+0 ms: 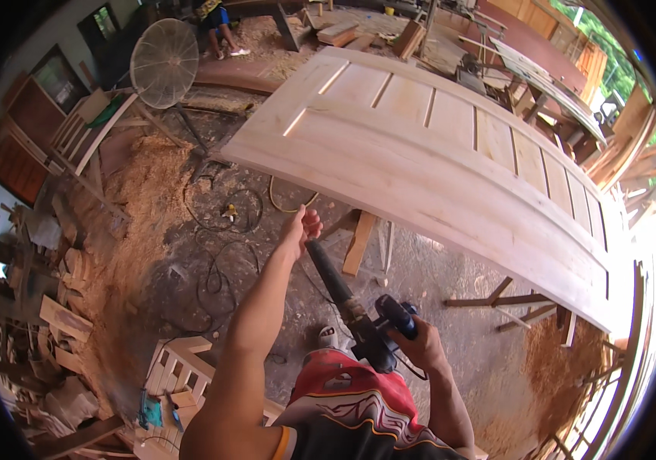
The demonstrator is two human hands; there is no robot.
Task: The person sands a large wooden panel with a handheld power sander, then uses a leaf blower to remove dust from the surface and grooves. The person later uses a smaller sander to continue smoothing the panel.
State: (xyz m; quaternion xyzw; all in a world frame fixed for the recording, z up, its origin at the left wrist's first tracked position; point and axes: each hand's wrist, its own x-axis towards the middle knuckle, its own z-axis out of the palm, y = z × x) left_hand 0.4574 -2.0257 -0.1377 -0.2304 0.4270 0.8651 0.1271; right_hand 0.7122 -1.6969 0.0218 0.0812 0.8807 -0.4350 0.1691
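My right hand (422,346) is wrapped round the handle of a black handheld blower (374,346), held in front of my body. The blower's long dark nozzle (330,273) points up and away to the left. My left hand (299,231) is just beyond the nozzle's tip, its fingers loosely bent and apart, with nothing seen in them. Whether it brushes the nozzle I cannot tell. Ahead, a large pale wooden panel door (427,184) lies flat on supports, its near edge just past my left hand. Grooves separate its several inset panels.
A wooden support (360,244) shows under the door. Dark cords (224,222) coil on the floor to the left, beside heaped wood shavings (134,201). A round-headed fan (164,64) stands far left. Another person (222,29) is at the back. Slatted wooden furniture (178,376) is near left.
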